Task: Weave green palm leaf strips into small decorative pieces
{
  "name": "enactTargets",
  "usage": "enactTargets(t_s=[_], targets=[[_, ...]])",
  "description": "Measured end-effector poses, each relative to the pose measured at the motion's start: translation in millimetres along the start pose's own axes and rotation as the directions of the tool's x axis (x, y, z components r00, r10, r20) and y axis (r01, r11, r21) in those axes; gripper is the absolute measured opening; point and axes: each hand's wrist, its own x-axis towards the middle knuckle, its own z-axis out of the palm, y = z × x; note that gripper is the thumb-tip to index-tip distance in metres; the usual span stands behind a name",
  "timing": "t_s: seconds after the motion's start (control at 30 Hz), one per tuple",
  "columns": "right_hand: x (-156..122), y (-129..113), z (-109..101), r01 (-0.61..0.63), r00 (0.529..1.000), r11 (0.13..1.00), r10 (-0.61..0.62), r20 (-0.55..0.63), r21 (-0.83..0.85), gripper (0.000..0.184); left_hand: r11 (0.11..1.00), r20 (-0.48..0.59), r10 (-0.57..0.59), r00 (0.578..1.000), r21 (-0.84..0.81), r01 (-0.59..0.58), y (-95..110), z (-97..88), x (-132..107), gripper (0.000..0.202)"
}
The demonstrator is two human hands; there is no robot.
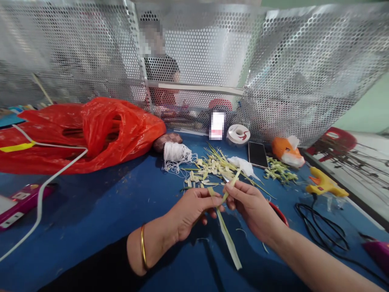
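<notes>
Both my hands meet over the blue table (100,202), pinching green palm leaf strips. My left hand (190,211), with a gold bangle on the wrist, is closed on a long pale strip (227,237) that hangs down toward me. My right hand (251,207) is closed on a shorter strip (232,182) that points up and away. The two strips cross between my fingertips. Beyond my hands lies a heap of cut leaf scraps (209,168).
A red plastic bag (91,134) fills the left. White thread (176,154), a tape roll (238,134), a phone (257,154), an orange toy (287,152), a yellow glue gun (323,184) and its black cord (322,227) lie around. A perforated metal screen (304,69) stands behind, with a person beyond it.
</notes>
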Motion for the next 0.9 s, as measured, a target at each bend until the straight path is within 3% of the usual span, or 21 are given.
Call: enactTargets(t_s=[0.17, 0.4, 0.6, 0.7, 0.8, 0.9], targets=[[-2, -1, 0, 0.091, 0.993, 0.995, -0.093, -0.069, -0.028, 0.03, 0.998, 0.066, -0.052, 0.996, 0.021, 0.051, 3, 2.6, -2, 0.017], [-1, 2, 3, 0.114, 0.988, 0.993, -0.114, -0.105, -0.007, 0.033, 0.998, 0.078, -0.069, 0.995, -0.006, 0.069, -2, 4.9, -2, 0.014], [5, -9, -8, 0.183, 0.971, 0.983, -0.185, -0.153, -0.028, 0.036, 0.982, 0.032, 0.044, 0.999, -0.185, -0.037, 4, -1.2, 1, 0.032], [5, -8, -7, 0.133, 0.975, 0.987, -0.147, -0.167, -0.089, 0.034, 0.958, -0.029, 0.119, 0.993, -0.261, -0.122, 11, -6.6, 0, 0.033], [-1, -3, 4, 0.08, 0.996, 0.979, -0.085, -0.018, -0.187, 0.027, 0.938, -0.078, 0.18, 0.981, -0.286, -0.194, 16, -7.1, -2, 0.035], [-10, 2, 19, 0.125, 0.985, 0.952, -0.085, 0.153, -0.278, 0.028, 0.923, -0.111, 0.223, 0.968, -0.296, -0.247, 14, -1.9, -5, 0.032]])
